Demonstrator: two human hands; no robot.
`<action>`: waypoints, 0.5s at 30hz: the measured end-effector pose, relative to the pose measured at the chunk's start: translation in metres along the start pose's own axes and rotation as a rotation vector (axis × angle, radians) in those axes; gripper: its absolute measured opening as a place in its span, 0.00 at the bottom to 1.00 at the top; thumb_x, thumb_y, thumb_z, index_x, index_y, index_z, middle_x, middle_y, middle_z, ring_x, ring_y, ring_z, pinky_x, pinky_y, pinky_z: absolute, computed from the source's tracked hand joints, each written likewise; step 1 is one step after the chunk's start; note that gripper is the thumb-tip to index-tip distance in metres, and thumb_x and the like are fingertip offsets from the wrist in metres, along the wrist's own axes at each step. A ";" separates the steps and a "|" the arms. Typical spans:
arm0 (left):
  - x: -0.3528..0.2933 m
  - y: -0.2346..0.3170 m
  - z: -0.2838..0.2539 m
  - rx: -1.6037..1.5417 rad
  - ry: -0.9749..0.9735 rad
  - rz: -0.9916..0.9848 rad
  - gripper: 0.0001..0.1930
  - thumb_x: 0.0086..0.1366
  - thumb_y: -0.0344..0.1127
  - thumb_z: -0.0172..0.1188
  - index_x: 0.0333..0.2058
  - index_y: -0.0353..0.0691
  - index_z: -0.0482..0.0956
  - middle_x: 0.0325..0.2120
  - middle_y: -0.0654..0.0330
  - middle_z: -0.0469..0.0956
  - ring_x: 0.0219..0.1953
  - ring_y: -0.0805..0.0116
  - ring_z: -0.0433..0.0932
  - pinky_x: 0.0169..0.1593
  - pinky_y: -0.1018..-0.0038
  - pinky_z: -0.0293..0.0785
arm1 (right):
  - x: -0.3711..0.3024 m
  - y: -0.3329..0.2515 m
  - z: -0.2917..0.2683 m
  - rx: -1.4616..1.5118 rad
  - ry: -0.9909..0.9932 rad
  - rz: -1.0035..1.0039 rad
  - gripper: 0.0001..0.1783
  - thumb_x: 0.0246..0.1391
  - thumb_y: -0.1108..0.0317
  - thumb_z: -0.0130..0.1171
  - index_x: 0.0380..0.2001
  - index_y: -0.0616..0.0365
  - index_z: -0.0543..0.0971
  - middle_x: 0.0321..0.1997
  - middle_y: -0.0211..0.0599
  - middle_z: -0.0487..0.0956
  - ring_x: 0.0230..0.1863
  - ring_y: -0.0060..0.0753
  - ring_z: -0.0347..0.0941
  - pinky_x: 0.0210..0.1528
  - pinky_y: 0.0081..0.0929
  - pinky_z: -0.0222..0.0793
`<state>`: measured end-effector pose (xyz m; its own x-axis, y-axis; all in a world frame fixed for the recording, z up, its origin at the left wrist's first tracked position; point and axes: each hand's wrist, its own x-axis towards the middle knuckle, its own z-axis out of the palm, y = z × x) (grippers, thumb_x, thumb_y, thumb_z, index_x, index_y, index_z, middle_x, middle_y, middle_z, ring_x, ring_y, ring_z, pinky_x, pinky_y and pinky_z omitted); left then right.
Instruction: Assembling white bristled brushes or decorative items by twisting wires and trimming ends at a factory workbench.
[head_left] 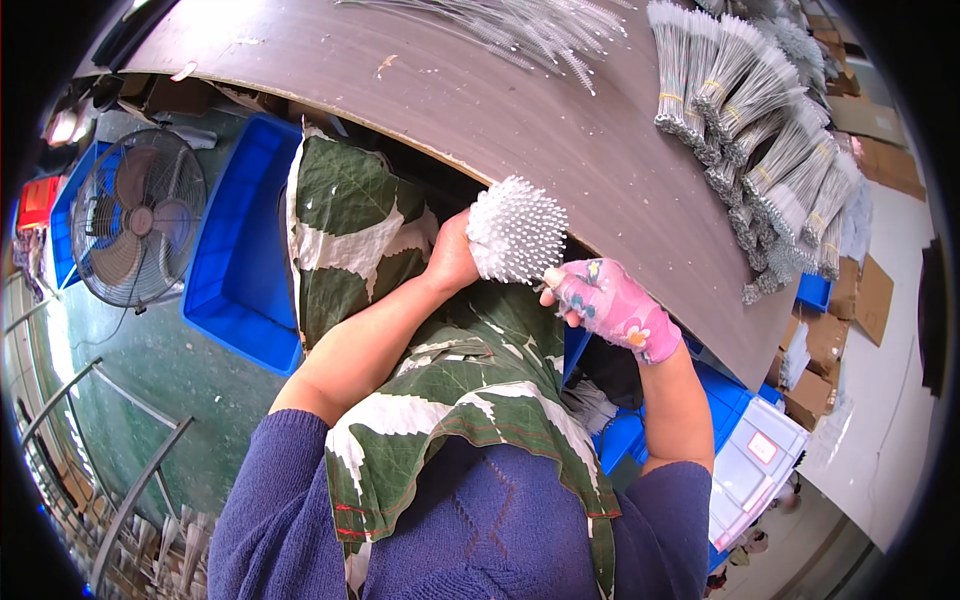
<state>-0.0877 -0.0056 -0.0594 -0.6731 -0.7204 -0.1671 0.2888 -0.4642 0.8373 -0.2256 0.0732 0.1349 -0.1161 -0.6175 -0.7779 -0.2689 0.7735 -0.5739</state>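
Note:
My left hand (pixel 455 252) is closed around a bundle of thin tube brushes (pixel 518 230), with its round face of white bristle tips turned up. The bundle is above my lap, by the table edge. At the lower right of the bundle is my right hand (pixel 615 308), in a pink flowered glove with bare fingertips. Its thumb and fingers are pinched together close to the tips; whatever is between them is too small to make out. A green and white leaf-patterned apron (pixel 450 400) covers my lap.
Loose tube brushes (pixel 520 30) lie across the brown table (pixel 480 110). Several tied brush bundles (pixel 760 130) are piled at its right end. A blue bin (pixel 240 250) and a standing fan (pixel 140 218) are on my left; a white-lidded box (pixel 758 460) is on my right.

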 end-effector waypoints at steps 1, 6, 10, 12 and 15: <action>0.000 0.001 0.000 -0.033 0.006 -0.012 0.15 0.57 0.26 0.59 0.45 0.35 0.76 0.41 0.62 0.79 0.44 0.76 0.74 0.49 0.75 0.70 | 0.001 -0.001 -0.001 0.020 -0.030 0.011 0.19 0.60 0.57 0.50 0.27 0.62 0.78 0.22 0.28 0.75 0.22 0.17 0.67 0.27 0.20 0.65; -0.001 0.008 0.004 0.194 0.005 0.062 0.16 0.57 0.26 0.60 0.45 0.36 0.76 0.41 0.62 0.79 0.44 0.76 0.74 0.49 0.75 0.70 | 0.001 -0.007 -0.002 -0.037 -0.010 0.005 0.19 0.59 0.56 0.51 0.27 0.62 0.79 0.22 0.28 0.76 0.22 0.17 0.68 0.27 0.20 0.65; -0.001 0.006 0.001 0.296 -0.006 0.106 0.17 0.55 0.27 0.62 0.45 0.35 0.75 0.41 0.61 0.79 0.44 0.76 0.74 0.49 0.75 0.70 | 0.001 -0.009 -0.003 -0.189 0.025 -0.014 0.20 0.58 0.55 0.52 0.26 0.63 0.79 0.22 0.29 0.76 0.22 0.18 0.68 0.27 0.21 0.65; 0.000 0.003 0.002 0.189 0.005 0.066 0.17 0.55 0.27 0.62 0.45 0.35 0.75 0.41 0.61 0.79 0.44 0.76 0.75 0.49 0.75 0.70 | 0.002 -0.012 -0.003 -0.226 0.034 -0.027 0.20 0.57 0.55 0.53 0.26 0.63 0.79 0.22 0.29 0.76 0.22 0.18 0.68 0.27 0.21 0.65; 0.001 0.001 0.001 0.142 0.011 0.044 0.17 0.54 0.28 0.63 0.45 0.35 0.75 0.41 0.60 0.79 0.44 0.75 0.75 0.49 0.75 0.70 | 0.000 -0.017 -0.003 -0.374 0.072 -0.107 0.20 0.56 0.54 0.53 0.27 0.63 0.79 0.21 0.37 0.77 0.24 0.28 0.71 0.30 0.28 0.67</action>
<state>-0.0880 -0.0062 -0.0584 -0.6542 -0.7445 -0.1334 0.2181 -0.3545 0.9093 -0.2237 0.0598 0.1453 -0.1314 -0.7108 -0.6910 -0.6117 0.6066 -0.5077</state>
